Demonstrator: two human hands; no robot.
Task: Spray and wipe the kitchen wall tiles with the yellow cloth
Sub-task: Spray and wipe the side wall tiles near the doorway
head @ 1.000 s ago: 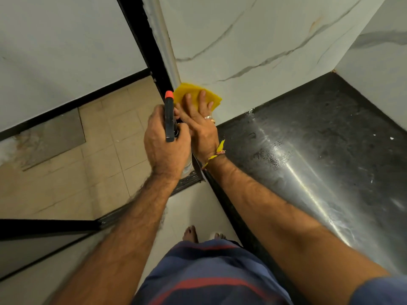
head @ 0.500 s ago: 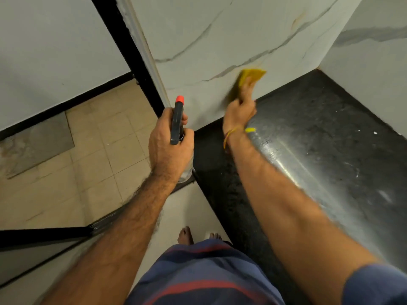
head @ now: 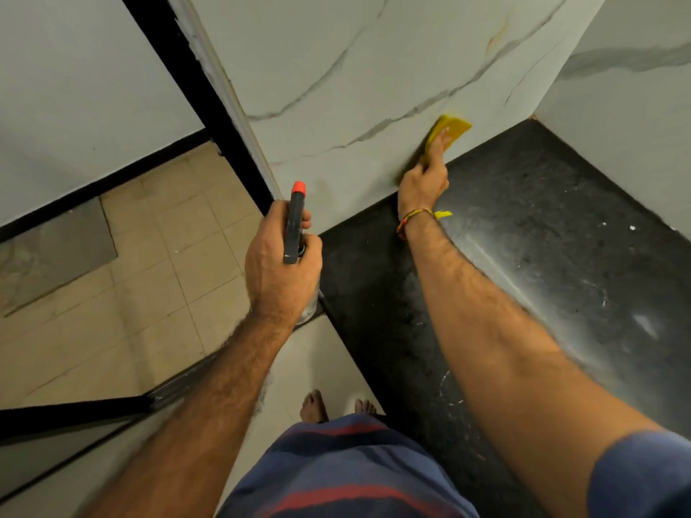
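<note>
White marble-veined wall tiles meet black tabletop in corner. Right hand presses yellow cloth flat against tiles just above tabletop, fingers extended. Left hand grips spray bottle, red nozzle toward wall.

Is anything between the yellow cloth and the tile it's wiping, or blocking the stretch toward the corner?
Nothing visible. The right hand presses the yellow cloth straight against the marble-look wall tile, just above the black counter. The tile toward the corner looks bare. The left hand holds the spray bottle aside.
</note>
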